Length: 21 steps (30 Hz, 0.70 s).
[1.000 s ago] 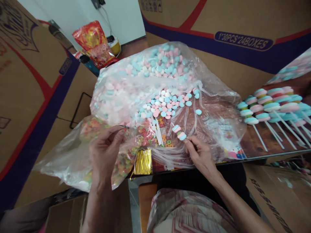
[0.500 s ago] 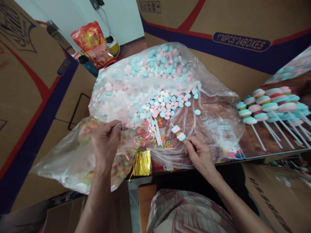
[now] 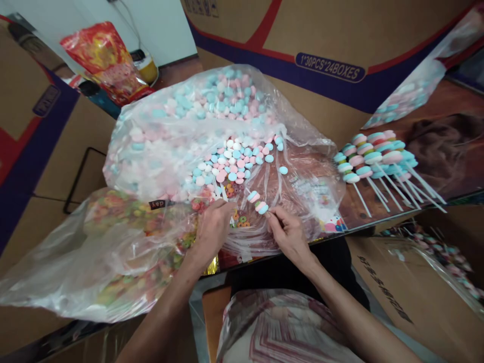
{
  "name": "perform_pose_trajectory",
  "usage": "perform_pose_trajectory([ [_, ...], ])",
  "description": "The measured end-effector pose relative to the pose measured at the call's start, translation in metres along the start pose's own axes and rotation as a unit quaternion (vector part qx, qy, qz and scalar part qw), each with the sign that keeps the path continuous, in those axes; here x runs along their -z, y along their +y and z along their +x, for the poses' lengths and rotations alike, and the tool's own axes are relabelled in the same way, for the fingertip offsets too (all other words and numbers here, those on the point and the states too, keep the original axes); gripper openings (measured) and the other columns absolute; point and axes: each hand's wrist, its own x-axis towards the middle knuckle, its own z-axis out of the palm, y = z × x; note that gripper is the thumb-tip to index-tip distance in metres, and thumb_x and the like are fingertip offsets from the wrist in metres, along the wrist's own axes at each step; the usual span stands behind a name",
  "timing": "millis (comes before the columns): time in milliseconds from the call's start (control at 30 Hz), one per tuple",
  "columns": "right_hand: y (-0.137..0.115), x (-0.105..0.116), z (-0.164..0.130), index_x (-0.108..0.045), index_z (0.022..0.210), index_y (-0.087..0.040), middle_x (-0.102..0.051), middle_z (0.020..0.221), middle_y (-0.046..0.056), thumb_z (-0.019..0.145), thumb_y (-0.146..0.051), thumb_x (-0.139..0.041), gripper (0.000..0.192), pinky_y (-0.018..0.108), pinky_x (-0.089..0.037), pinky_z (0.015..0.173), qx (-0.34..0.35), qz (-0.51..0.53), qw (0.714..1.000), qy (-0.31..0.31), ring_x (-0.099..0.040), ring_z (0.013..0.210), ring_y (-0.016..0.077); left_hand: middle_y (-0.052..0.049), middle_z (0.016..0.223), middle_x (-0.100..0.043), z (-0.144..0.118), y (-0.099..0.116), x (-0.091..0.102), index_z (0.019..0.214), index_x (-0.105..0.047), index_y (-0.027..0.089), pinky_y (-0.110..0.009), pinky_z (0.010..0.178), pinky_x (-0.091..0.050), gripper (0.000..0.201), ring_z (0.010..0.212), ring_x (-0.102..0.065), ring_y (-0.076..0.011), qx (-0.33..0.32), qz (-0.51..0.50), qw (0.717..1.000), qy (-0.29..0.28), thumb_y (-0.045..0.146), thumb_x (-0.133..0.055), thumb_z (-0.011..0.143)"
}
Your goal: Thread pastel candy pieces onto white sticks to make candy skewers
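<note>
The right hand [image 3: 289, 234] pinched the stick of a half-built candy skewer [image 3: 257, 202] between fingertips, above the clear bag of pastel candies [image 3: 181, 136]. The left hand [image 3: 212, 229] lay curled on the ring candies [image 3: 238, 218]; whether it gripped anything was unclear. Finished skewers [image 3: 374, 159] lay well to the right.

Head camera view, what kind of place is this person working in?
Probably a small candy packing workshop: a big bag of pastel candy discs, finished candy lollipops laid in a row, and stacked shipping cartons marked with piece and box counts.
</note>
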Motion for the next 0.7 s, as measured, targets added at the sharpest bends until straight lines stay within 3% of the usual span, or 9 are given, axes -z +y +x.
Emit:
perform_pose_trajectory([
  [167, 0.0, 0.0, 0.001, -0.053, 0.072, -0.02, -0.045, 0.059, -0.005, 0.098, -0.03, -0.05, 0.029, 0.025, -0.033, 0.057, 0.007, -0.003, 1.0, -0.002, -0.042, 0.056, 0.011, -0.007, 0.089, -0.06, 0.008, 0.003, 0.003, 0.101, -0.07, 0.023, -0.031, 0.07, -0.042, 0.033, 0.083, -0.059, -0.0214, -0.002, 0.106, 0.991, -0.08, 0.01, -0.04, 0.096],
  [300, 0.001, 0.0, 0.001, -0.053, 0.072, -0.02, -0.045, 0.058, -0.005, 0.099, -0.029, -0.05, 0.029, 0.024, -0.033, 0.056, 0.01, 0.002, 1.0, -0.002, -0.041, 0.055, 0.0106, -0.01, 0.097, -0.059, 0.007, -0.001, 0.001, 0.099, -0.067, 0.019, -0.033, 0.078, -0.045, 0.029, 0.093, -0.059, -0.0238, -0.007, 0.088, 0.994, -0.058, 0.009, -0.04, 0.094],
  [400, 0.001, -0.001, 0.001, -0.052, 0.071, -0.02, -0.045, 0.058, -0.005, 0.099, -0.028, -0.05, 0.029, 0.024, -0.032, 0.056, 0.009, 0.01, 1.0, -0.004, -0.041, 0.055, 0.0104, -0.01, 0.099, -0.059, 0.005, -0.008, -0.001, 0.093, -0.064, 0.019, -0.036, 0.083, -0.046, 0.019, 0.097, -0.057, -0.0248, -0.023, 0.022, 0.999, -0.022, 0.013, -0.046, 0.092],
  [500, -0.001, -0.001, 0.001, -0.054, 0.073, -0.02, -0.046, 0.058, -0.005, 0.098, -0.028, -0.05, 0.027, 0.024, -0.032, 0.056, 0.007, 0.008, 1.0, -0.004, -0.042, 0.054, 0.0105, -0.005, 0.089, -0.062, 0.008, -0.013, -0.003, 0.089, -0.061, 0.02, -0.034, 0.078, -0.047, 0.006, 0.087, -0.059, -0.0213, -0.003, -0.143, 0.989, 0.028, 0.019, -0.056, 0.087],
  [567, -0.001, 0.0, 0.001, -0.055, 0.073, -0.02, -0.047, 0.058, -0.005, 0.098, -0.028, -0.05, 0.027, 0.024, -0.033, 0.056, 0.009, 0.007, 1.0, -0.001, -0.043, 0.055, 0.0107, -0.002, 0.08, -0.062, 0.015, -0.012, -0.006, 0.088, -0.061, 0.02, -0.03, 0.072, -0.047, 0.006, 0.077, -0.06, -0.0176, 0.033, -0.307, 0.949, 0.066, 0.025, -0.063, 0.085],
  [700, -0.002, -0.001, 0.0, -0.055, 0.071, -0.02, -0.047, 0.059, -0.005, 0.098, -0.028, -0.051, 0.028, 0.024, -0.034, 0.057, 0.016, 0.018, 1.0, -0.007, -0.043, 0.056, 0.0107, 0.0, 0.077, -0.068, 0.033, 0.001, -0.013, 0.089, -0.063, 0.02, -0.029, 0.072, -0.051, 0.028, 0.074, -0.065, -0.0154, 0.081, -0.559, 0.815, 0.128, 0.033, -0.081, 0.072],
])
